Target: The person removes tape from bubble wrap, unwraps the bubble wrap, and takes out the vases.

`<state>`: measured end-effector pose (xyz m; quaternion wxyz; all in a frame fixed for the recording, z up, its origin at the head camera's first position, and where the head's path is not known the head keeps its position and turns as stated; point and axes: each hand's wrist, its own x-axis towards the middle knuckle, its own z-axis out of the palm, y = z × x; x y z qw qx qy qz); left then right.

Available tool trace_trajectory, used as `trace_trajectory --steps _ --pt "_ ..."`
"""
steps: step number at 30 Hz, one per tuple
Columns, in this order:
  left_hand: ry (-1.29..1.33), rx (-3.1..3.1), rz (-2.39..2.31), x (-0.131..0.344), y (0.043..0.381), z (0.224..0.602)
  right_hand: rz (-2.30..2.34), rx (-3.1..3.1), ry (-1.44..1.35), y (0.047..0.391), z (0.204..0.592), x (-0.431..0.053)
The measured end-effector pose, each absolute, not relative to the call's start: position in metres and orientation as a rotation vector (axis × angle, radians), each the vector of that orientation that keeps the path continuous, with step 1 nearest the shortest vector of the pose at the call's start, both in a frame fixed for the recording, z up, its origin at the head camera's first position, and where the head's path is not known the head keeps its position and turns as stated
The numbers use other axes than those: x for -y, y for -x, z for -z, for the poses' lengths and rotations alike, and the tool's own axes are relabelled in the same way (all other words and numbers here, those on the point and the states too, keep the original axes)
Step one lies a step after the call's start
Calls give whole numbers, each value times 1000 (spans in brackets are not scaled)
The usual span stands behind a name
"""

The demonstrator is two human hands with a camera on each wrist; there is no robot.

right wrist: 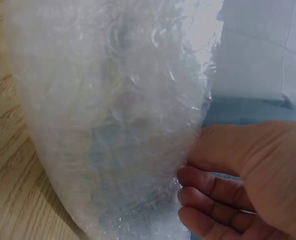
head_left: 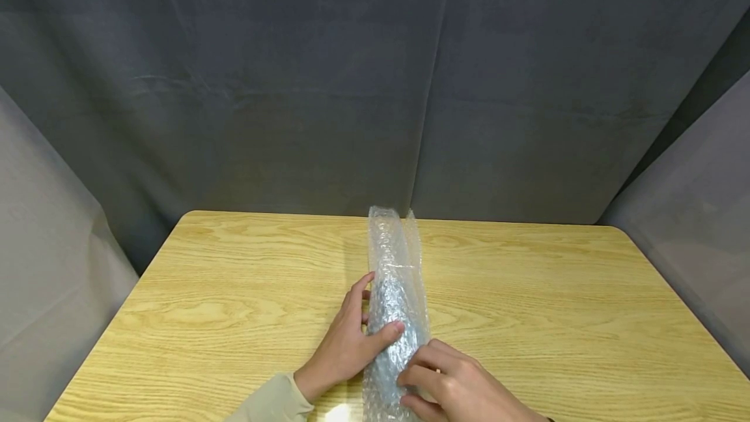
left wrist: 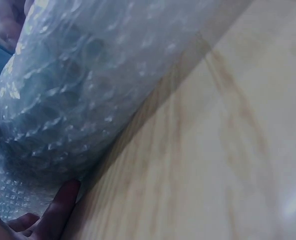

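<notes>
A long bundle of clear bubble wrap (head_left: pixel 394 295) lies lengthwise on the table, with something bluish-grey inside that the wrap blurs. My left hand (head_left: pixel 347 349) holds the bundle from its left side, thumb across the top and fingers along the flank. In the left wrist view, fingertips (left wrist: pixel 63 205) touch the wrap low down by the tabletop. On the near right, my right hand (head_left: pixel 454 379) pinches the wrap with bent fingers. The right wrist view shows these fingers (right wrist: pixel 212 192) at the wrap's edge.
The wood-grain table (head_left: pixel 556 305) extends to both sides of the bundle. A dark grey curtain (head_left: pixel 293 96) hangs behind its far edge, and paler cloth (head_left: pixel 47 266) hangs at the left and right. The wrap's far end reaches the table's back edge.
</notes>
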<state>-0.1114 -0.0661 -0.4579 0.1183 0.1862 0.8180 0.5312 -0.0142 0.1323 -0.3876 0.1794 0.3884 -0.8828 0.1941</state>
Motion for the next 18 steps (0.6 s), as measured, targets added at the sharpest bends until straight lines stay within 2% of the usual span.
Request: trace_trajectory --steps 18 --pt "-544 -2393 -1570 66 111 457 -499 2436 -1124 12 389 -131"
